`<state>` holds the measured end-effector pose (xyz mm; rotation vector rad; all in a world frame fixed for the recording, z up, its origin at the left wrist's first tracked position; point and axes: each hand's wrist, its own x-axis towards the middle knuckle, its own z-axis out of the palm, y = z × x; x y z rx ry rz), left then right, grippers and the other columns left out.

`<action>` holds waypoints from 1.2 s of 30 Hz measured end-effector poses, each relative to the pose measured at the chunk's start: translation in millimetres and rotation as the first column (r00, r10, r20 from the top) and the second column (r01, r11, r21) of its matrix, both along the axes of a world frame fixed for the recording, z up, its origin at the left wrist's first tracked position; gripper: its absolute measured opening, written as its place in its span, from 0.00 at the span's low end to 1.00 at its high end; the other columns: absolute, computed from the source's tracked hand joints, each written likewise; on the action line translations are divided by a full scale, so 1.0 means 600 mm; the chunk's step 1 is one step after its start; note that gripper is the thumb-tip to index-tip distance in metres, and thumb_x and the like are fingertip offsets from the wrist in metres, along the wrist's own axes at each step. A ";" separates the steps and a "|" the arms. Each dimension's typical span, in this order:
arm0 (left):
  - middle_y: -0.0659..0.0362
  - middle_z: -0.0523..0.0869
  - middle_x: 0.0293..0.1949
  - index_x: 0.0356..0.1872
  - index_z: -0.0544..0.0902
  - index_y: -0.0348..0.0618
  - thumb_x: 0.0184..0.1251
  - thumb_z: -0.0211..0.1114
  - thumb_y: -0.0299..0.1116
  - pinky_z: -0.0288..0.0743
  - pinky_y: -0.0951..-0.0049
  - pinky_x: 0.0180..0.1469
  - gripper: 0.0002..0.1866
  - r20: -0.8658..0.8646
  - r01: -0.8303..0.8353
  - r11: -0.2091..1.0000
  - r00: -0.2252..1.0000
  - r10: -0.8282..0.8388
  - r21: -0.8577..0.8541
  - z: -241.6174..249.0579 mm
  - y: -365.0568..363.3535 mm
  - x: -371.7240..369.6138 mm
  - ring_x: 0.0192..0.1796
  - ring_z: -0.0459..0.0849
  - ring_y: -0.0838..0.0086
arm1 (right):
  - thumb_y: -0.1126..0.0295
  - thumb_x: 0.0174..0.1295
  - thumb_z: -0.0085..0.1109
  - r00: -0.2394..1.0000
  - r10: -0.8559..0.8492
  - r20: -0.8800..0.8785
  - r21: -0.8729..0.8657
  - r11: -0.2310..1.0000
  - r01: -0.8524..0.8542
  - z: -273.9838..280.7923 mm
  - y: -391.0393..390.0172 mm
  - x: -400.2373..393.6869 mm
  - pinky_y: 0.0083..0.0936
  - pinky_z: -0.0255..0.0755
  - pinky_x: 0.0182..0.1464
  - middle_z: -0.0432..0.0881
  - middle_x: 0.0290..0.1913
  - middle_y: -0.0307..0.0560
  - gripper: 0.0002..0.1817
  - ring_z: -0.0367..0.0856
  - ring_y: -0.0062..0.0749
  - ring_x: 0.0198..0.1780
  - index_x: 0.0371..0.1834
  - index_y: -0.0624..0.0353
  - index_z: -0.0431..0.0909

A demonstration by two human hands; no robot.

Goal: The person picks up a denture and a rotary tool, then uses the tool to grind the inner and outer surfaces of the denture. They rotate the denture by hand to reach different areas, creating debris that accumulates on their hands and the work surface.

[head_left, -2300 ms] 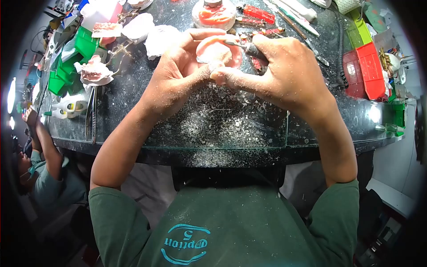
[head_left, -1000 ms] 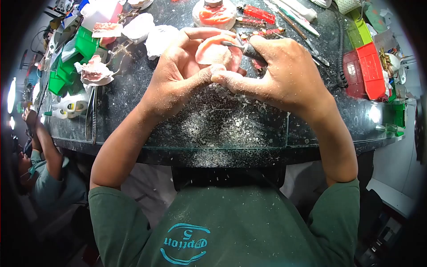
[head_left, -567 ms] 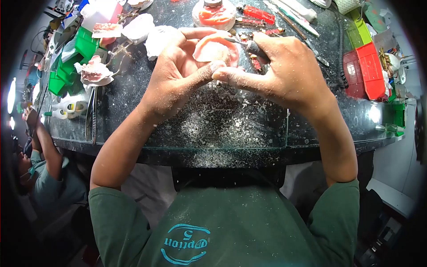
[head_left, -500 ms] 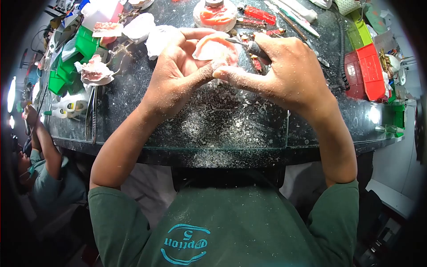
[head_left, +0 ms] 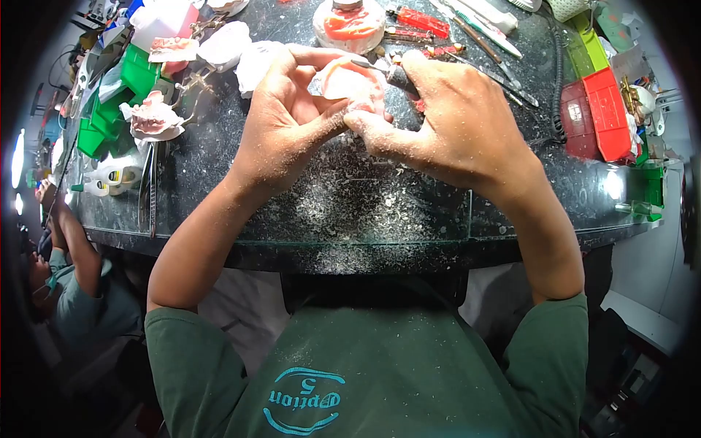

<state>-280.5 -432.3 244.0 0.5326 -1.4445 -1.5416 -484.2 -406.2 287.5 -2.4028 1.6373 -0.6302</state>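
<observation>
We see both hands at work over the middle of a dark desk [head_left: 193, 175]. The left hand [head_left: 281, 120] cradles a curved pink piece [head_left: 350, 82], its fingers behind and the thumb in front, so the piece sits up off the surface between the two hands. The right hand [head_left: 467, 120] grips a dark-handled tool [head_left: 399, 77] whose slim metal end lies at the upper rim of the piece; we cannot tell whether it is touching there. The right thumb meets the left thumb just below, and both are dusted with pale specks. Beneath the wrists we find pale shavings [head_left: 358, 212] scattered thickly toward the front edge. Beyond the hands stands a round jar [head_left: 374, 38] with orange-pink matter in it, and to its right a red object [head_left: 423, 23] and some long, thin tools [head_left: 485, 45]. Left of the left hand we make out a white lump [head_left: 252, 62], a pink-and-white dental model [head_left: 155, 120], green bins [head_left: 137, 71] and a small bottle [head_left: 117, 177]. Over on the right are a coiled black cord [head_left: 557, 98] and a red bin [head_left: 610, 113]. At the far left another person [head_left: 80, 299] sits with raised arms.
</observation>
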 end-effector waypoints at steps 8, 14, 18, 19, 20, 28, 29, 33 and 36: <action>0.46 0.79 0.55 0.59 0.66 0.33 0.65 0.66 0.18 0.80 0.64 0.60 0.24 0.042 -0.052 0.996 0.998 0.055 -0.070 0.000 0.000 -0.002 0.56 0.84 0.64 | 0.40 0.51 0.68 1.000 -0.025 -0.017 0.026 0.999 0.025 0.000 0.002 0.001 0.40 0.76 0.38 0.82 0.29 0.56 0.33 0.84 0.50 0.34 0.37 0.63 0.77; 0.46 0.79 0.55 0.59 0.65 0.33 0.65 0.66 0.18 0.80 0.64 0.61 0.25 0.027 -0.053 0.997 0.998 0.055 -0.063 0.000 0.001 -0.001 0.56 0.84 0.65 | 0.38 0.50 0.68 1.000 -0.011 -0.014 0.019 1.000 0.012 -0.001 0.001 -0.001 0.39 0.76 0.37 0.82 0.29 0.57 0.34 0.84 0.51 0.34 0.36 0.63 0.77; 0.46 0.77 0.57 0.61 0.63 0.32 0.64 0.66 0.16 0.79 0.64 0.62 0.27 0.014 -0.056 0.992 0.998 0.058 -0.113 0.000 -0.004 -0.001 0.57 0.84 0.64 | 0.40 0.51 0.69 0.998 -0.023 -0.057 -0.007 1.000 0.022 0.001 0.000 -0.005 0.38 0.75 0.36 0.82 0.28 0.55 0.32 0.83 0.48 0.31 0.36 0.63 0.78; 0.46 0.77 0.57 0.62 0.63 0.32 0.64 0.66 0.16 0.79 0.64 0.63 0.28 -0.017 -0.078 0.994 0.997 0.077 -0.074 0.004 -0.003 -0.003 0.56 0.84 0.63 | 0.42 0.51 0.70 1.000 -0.013 0.000 -0.045 0.999 0.013 0.003 -0.001 -0.006 0.37 0.74 0.35 0.82 0.28 0.54 0.30 0.82 0.47 0.30 0.36 0.62 0.79; 0.46 0.77 0.58 0.63 0.63 0.31 0.63 0.66 0.16 0.78 0.65 0.63 0.29 -0.046 -0.101 0.994 0.994 0.100 -0.036 0.011 0.000 -0.006 0.56 0.84 0.63 | 0.44 0.52 0.70 0.998 0.000 0.057 -0.085 0.996 0.005 0.006 -0.004 -0.009 0.37 0.74 0.34 0.82 0.28 0.53 0.29 0.81 0.46 0.28 0.37 0.62 0.79; 0.43 0.73 0.65 0.74 0.55 0.32 0.66 0.64 0.30 0.76 0.61 0.65 0.38 -0.038 -0.016 0.994 0.999 0.020 0.110 0.030 0.006 -0.004 0.63 0.80 0.53 | 0.66 0.50 0.77 0.924 0.301 0.237 -0.376 0.905 -0.198 0.001 -0.018 -0.011 0.23 0.67 0.27 0.78 0.26 0.42 0.21 0.69 0.23 0.22 0.44 0.62 0.79; 0.42 0.72 0.65 0.74 0.55 0.33 0.67 0.63 0.29 0.76 0.61 0.65 0.38 -0.052 -0.023 0.992 0.998 0.029 0.123 0.031 0.009 -0.007 0.63 0.80 0.52 | 0.66 0.50 0.78 0.922 0.311 0.232 -0.411 0.890 -0.197 -0.005 -0.023 -0.013 0.22 0.68 0.27 0.79 0.27 0.43 0.21 0.70 0.22 0.22 0.45 0.62 0.80; 0.41 0.71 0.65 0.73 0.53 0.33 0.70 0.59 0.27 0.76 0.57 0.65 0.35 -0.162 0.006 0.989 0.987 0.018 0.150 0.031 0.003 -0.004 0.63 0.80 0.51 | 0.67 0.49 0.78 0.937 0.284 0.205 -0.457 0.874 -0.165 -0.009 -0.032 -0.023 0.19 0.71 0.29 0.83 0.31 0.43 0.21 0.75 0.21 0.25 0.44 0.63 0.81; 0.40 0.72 0.65 0.72 0.54 0.33 0.74 0.53 0.28 0.77 0.52 0.65 0.30 -0.287 0.058 0.984 0.958 -0.007 0.170 0.024 -0.006 0.003 0.63 0.79 0.49 | 0.68 0.52 0.77 0.946 0.229 0.229 -0.400 0.908 -0.123 -0.007 -0.036 -0.038 0.19 0.73 0.31 0.84 0.32 0.43 0.19 0.78 0.20 0.27 0.44 0.64 0.81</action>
